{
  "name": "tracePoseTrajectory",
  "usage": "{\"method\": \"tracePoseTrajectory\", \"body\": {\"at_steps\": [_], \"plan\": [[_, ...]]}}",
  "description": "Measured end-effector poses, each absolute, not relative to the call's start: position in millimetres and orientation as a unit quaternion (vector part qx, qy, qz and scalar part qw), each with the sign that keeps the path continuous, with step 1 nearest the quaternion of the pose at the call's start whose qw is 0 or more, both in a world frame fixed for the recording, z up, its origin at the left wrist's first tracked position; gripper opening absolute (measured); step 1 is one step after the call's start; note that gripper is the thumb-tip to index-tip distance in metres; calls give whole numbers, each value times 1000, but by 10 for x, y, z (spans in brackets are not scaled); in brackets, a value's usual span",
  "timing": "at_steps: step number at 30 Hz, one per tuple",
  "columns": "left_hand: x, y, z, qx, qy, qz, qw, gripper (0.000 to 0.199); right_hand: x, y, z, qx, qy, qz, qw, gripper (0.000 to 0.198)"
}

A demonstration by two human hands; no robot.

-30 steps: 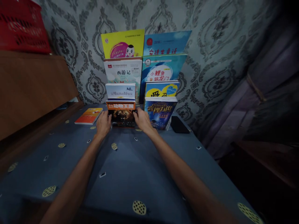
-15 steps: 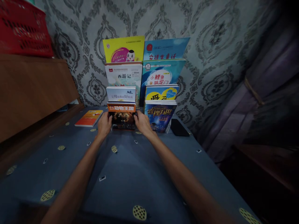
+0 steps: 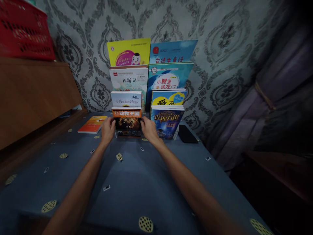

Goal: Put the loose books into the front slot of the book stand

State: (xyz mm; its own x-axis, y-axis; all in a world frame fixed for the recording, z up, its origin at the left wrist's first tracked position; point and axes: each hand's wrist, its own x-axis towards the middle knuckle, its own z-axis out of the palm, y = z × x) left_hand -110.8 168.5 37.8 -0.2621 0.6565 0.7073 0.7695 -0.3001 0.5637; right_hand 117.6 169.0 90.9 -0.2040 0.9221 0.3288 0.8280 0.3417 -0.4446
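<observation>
The left hand [image 3: 108,130] and the right hand [image 3: 149,130] are gripping the lion-cover book [image 3: 128,122] by its opposite side edges, one grip at each side. The book is standing upright toward the far edge of the bench [image 3: 132,182], its cover facing the person, directly between the hands; neither is being clearly nearer. Its side edges are running upward, though its longer dimension is escaping a sure reading. A dark-blue book [image 3: 167,122] is standing beside the right hand, while an orange book [image 3: 94,124] is lying flat near the left, toward the bench's far left corner.
</observation>
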Motion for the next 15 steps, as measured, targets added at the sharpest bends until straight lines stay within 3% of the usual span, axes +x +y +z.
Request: {"method": "tracePoseTrajectory", "body": {"at_steps": [15], "plan": [[-1129,1667,380,-608,-587,-532,54,22,1192,1724,891,-562,-777,73,272,31]]}}
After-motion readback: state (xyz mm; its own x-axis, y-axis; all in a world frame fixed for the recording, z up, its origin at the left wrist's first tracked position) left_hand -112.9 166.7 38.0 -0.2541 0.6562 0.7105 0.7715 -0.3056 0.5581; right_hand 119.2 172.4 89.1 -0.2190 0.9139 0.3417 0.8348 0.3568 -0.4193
